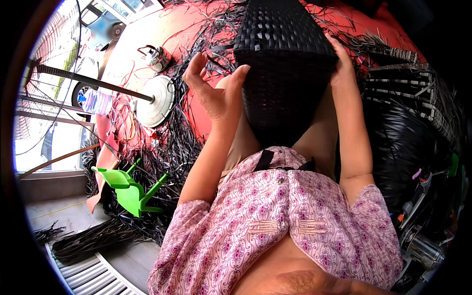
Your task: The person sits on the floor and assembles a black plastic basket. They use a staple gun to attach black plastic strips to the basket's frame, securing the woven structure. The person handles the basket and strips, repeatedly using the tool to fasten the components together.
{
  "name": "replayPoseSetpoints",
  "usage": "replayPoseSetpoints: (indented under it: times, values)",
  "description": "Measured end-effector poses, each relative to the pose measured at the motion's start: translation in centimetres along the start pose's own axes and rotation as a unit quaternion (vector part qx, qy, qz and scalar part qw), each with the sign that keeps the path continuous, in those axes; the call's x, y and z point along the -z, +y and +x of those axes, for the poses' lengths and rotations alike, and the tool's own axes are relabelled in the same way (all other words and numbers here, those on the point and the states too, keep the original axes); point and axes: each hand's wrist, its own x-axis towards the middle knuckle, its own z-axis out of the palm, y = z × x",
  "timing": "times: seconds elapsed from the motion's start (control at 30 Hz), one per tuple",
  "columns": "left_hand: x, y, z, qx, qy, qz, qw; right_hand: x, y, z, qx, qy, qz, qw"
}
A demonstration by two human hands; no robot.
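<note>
A black woven basket (287, 29) of flat plastic strips stands between my knees, its dense weave facing me. Fingers along its right edge and thumb side against the near corner, my right hand (342, 66) grips the basket there. My left hand (216, 93) is raised beside the basket's left side, a little apart from it. Its thumb and fingers are spread, and I see nothing between them. The basket's underside is in shadow.
Loose black strips (182, 123) cover much of the red floor sheet (196, 115). To the left are a metal kettle (156, 58), a fan's round white base (156, 101) and a small green plastic chair (130, 191). More woven black pieces (408, 93) lie at right.
</note>
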Motion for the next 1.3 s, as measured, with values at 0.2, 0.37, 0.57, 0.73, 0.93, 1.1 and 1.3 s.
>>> replayPoseSetpoints:
  times: [0.2, 0.37, 0.57, 0.73, 0.93, 1.1, 1.3]
  values:
    - [-1.2, 0.2, 0.8, -0.092, -0.032, 0.011, 0.995, 2.4, 0.3, 1.1, 0.008, -0.04, 0.028, 0.999]
    - [-1.7, -0.7, -0.4, 0.062, -0.063, -0.077, 0.993, 2.5, 0.9, 0.6, -0.004, 0.032, 0.05, 0.998]
    - [-2.1, -0.8, -0.5, 0.235, -0.088, -0.243, 0.937, 3.1, 1.4, 1.2, 0.031, 0.048, 0.042, 0.997]
    - [-2.0, 0.1, 0.1, 0.286, -0.093, -0.266, 0.916, 4.0, 1.8, 2.0, 0.047, 0.038, 0.057, 0.997]
    - [-1.8, 0.1, 0.3, 0.302, -0.096, -0.271, 0.909, 3.5, 2.0, 1.4, 0.042, 0.043, 0.043, 0.997]
    - [-2.0, -0.1, -0.1, 0.272, -0.076, -0.252, 0.926, 3.5, 1.8, 0.8, 0.034, 0.039, 0.065, 0.997]
    - [-1.4, -0.7, 0.6, -0.094, -0.044, -0.018, 0.994, 3.7, 2.0, 0.7, 0.033, 0.027, 0.085, 0.995]
